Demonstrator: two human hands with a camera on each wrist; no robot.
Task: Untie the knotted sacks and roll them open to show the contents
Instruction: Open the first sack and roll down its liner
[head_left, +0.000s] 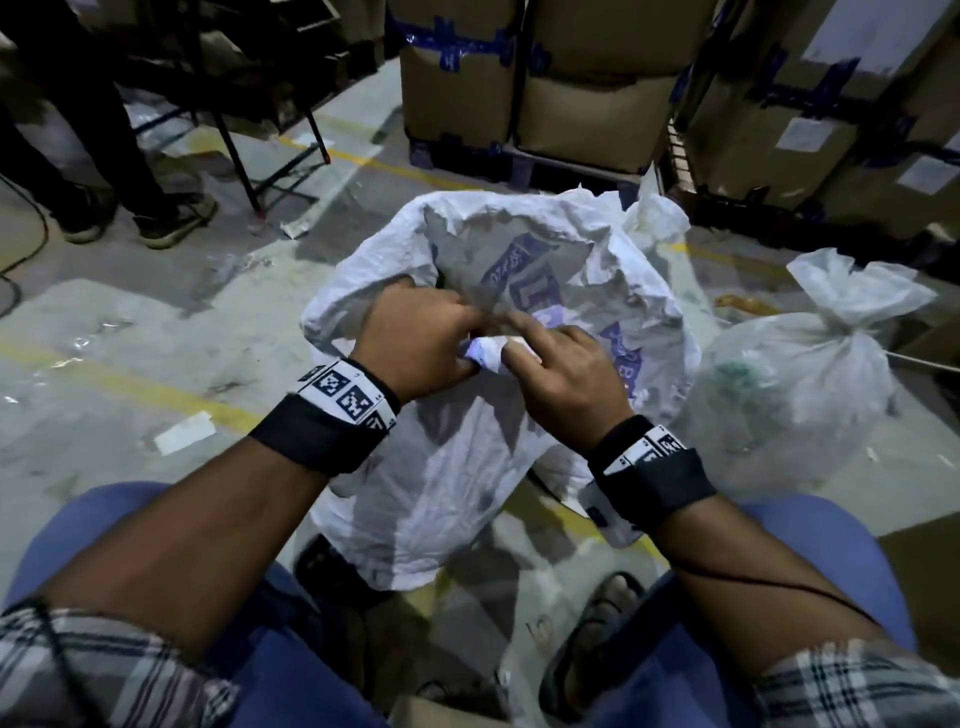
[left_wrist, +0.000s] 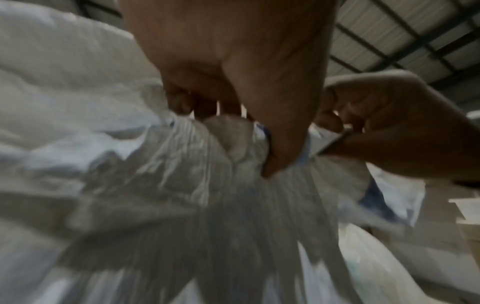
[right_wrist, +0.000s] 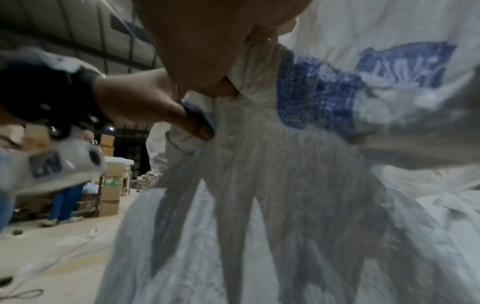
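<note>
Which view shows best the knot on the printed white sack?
The left wrist view: the knot sits central, pinched by the left hand. In the head view both hands mostly cover the knot; the right wrist view shows only gathered, blurred fabric.

The big white woven-plastic sack with blue printed lettering stood upright on the floor between the seated person's knees, its body creased and slack. Its mouth gaped wide at the far side, the blue print showing through from the inside, while the near rim was bunched into a tight wad at the front edge. Off to the right, just beside it, the smaller translucent white plastic sack sat on the floor, neck cinched in a knot with loose ears flaring above, something greenish showing faintly through its wall.
</note>
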